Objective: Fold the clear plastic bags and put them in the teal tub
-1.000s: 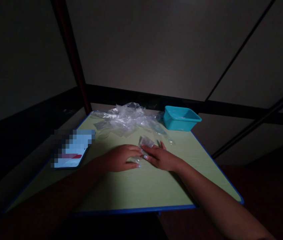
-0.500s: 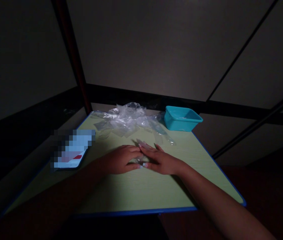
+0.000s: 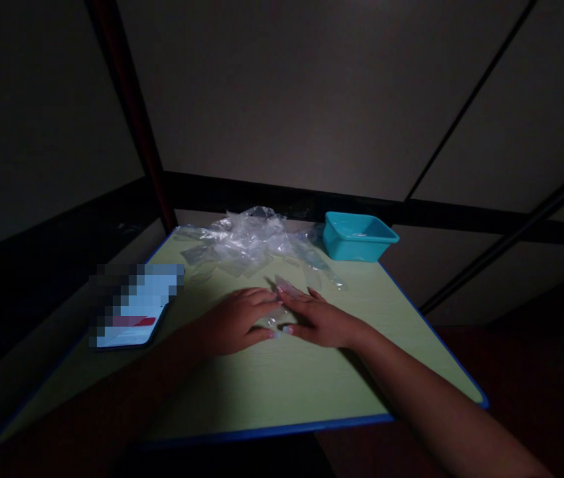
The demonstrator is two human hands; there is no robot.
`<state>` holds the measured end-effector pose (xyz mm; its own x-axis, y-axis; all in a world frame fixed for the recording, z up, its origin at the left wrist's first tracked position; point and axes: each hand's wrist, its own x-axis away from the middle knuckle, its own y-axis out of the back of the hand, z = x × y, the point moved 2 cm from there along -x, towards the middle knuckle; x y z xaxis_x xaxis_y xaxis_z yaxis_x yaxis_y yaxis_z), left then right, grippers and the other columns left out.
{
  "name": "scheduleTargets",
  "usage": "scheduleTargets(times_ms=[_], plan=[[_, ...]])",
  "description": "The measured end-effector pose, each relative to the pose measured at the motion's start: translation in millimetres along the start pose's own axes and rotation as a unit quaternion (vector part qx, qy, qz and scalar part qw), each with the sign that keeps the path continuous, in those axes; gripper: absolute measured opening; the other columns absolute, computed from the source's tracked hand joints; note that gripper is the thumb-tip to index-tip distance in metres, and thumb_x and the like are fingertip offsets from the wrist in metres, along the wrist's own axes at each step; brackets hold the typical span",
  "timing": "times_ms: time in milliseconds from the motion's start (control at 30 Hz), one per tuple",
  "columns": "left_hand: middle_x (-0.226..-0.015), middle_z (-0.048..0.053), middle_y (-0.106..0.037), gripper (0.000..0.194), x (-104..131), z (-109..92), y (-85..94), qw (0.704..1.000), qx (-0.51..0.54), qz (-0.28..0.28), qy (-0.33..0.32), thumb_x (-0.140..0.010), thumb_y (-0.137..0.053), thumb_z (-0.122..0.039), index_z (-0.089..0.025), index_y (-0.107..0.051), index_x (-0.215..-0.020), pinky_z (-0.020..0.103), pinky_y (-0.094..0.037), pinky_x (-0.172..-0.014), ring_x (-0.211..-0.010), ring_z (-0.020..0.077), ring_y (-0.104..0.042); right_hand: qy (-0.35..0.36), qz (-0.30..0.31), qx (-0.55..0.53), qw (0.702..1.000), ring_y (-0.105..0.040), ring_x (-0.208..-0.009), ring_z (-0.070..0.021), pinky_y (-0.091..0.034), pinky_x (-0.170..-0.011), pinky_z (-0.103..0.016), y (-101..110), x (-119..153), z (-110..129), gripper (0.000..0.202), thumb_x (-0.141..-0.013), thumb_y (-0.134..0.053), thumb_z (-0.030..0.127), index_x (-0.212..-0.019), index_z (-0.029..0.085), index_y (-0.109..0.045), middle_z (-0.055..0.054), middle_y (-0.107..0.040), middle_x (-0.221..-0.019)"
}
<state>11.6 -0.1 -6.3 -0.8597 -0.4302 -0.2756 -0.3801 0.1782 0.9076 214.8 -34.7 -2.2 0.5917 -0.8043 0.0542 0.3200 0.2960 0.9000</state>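
Bare left hand (image 3: 234, 321) and bare right hand (image 3: 324, 321), fingers extended, thumbs held apart from them, small clear crinkled plastic piece (image 3: 276, 318) between hands on pale-green blue-edged table (image 3: 272, 392), crumpled clear plastic heap (image 3: 249, 240) beyond, teal rectangular tub (image 3: 359, 249) far right.

A dim room is lit chiefly across the desk (image 3: 291, 385), whose pale green top is picked out while the wall (image 3: 282, 106) above is left in gray gloom and the corners in near-black. White glints are thrown off crumpled clear plastic (image 3: 252, 236), with smaller ones caught in the film (image 3: 272, 321) by the fingers (image 3: 256, 297). The left forearm (image 3: 142, 372) is swallowed by shadow. The glowing phone screen (image 3: 139, 305) is partly masked by coarse pixel blocks; fine detail is softened throughout.
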Motion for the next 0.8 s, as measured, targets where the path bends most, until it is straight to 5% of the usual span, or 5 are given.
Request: scheduleTargets(times_ms=[333,800], plan=[[-0.140,0.013,-0.047,0.054,2,5,-9.8,0.998,0.030,0.047,-0.012,-0.085,-0.057,-0.046,-0.018,-0.051,-0.131,0.044,-0.033,-0.107,-0.129,0.0274,-0.043,-0.015,0.003,-0.012,1.000,-0.012,-0.142,-0.0285,-0.007,-0.107,-0.064,4,-2,0,0.076,-0.088,-0.052,0.039,-0.149,0.025,-0.011,-0.012,-0.014,-0.154],[-0.142,0.007,-0.046,0.056,-2,3,-6.9,0.997,0.052,0.060,-0.022,-0.085,-0.058,-0.040,-0.028,-0.042,-0.137,0.046,-0.029,-0.108,-0.129,0.0264,-0.042,0.033,0.045,-0.041,0.998,-0.007,-0.143,-0.0260,-0.004,-0.106,-0.065,4,2,13,0.085,-0.083,-0.060,0.037,-0.149,0.031,-0.006,-0.008,-0.010,-0.155]])
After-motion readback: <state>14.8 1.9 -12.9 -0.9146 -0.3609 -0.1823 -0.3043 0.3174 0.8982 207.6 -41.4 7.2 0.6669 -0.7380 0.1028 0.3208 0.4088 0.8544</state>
